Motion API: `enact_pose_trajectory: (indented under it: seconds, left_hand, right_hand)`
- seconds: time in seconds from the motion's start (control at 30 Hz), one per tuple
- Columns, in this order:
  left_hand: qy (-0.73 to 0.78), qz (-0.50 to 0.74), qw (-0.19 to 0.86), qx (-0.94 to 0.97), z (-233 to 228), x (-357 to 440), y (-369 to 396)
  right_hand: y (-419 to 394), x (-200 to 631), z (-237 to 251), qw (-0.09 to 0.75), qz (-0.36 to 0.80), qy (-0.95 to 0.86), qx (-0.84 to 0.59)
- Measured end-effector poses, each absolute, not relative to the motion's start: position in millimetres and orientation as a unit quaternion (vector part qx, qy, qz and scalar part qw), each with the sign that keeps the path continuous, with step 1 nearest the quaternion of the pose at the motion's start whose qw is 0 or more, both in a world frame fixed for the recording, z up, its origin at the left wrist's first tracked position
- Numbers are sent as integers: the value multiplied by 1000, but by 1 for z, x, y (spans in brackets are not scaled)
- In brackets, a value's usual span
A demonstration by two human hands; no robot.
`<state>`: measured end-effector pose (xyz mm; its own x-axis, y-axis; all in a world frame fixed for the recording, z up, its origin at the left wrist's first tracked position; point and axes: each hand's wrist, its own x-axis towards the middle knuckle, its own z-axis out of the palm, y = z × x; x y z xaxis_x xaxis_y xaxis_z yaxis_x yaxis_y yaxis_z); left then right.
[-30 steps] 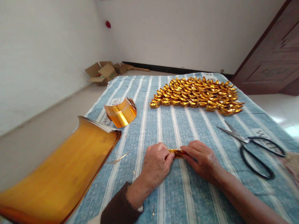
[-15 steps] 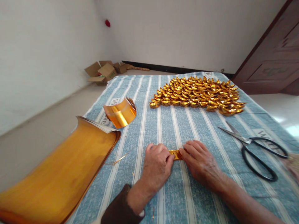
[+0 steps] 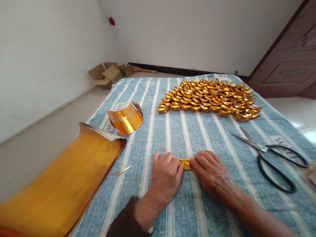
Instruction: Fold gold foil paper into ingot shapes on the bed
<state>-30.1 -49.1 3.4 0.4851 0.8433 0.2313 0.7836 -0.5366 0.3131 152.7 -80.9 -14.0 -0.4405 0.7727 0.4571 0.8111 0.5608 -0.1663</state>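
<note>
Head view: scissors (image 3: 262,148) and golden sheets (image 3: 66,177) flank the foil strip (image 3: 186,164).

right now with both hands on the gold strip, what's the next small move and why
I'd probably run the right hand inward along the gold strip to press it flatter: its exposed middle looks creased, and the left hand is at the other end, likely steadying it.

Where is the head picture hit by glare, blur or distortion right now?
Head view: highlights glint on the folded gold pieces, curled gold sheets and gold strip; glare whitens the floor at right. Head view again: the gold paper stack looks soft toward the lower left; the door leans, probably lens stretch.
</note>
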Motion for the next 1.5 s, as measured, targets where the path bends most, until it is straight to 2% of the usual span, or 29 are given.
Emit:
enact_pose_trajectory:
  seconds: [1.5]
  left_hand:
    - [461, 207, -22, 863, -4, -24, -52]
  right_hand:
    - [-79, 145, -11, 222, -77, -846, -479]
